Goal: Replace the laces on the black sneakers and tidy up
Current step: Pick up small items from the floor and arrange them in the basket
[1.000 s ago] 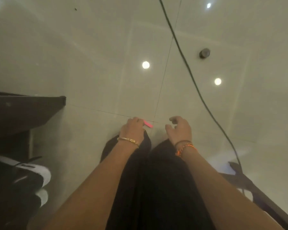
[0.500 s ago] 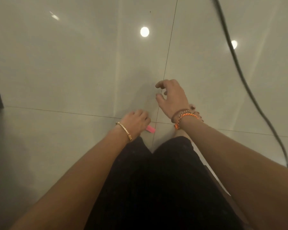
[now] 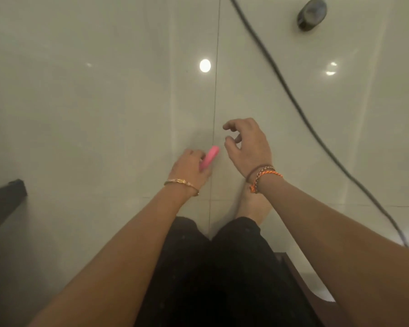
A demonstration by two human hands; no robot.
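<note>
1 head view, looking steeply down past the knees, close above glossy floor tiles [image 3: 104, 102]

A glossy pale tiled floor [image 3: 104, 102] reflects round ceiling lights. A black cable [image 3: 291, 95] runs diagonally across it, passing near a small dark round object [image 3: 312, 14] at top right. A dark furniture edge [image 3: 5, 197] shows at left.

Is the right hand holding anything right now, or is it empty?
Empty. The right hand hovers over the floor tile with fingers loosely curled around nothing; the pink object is in the left hand.
</note>
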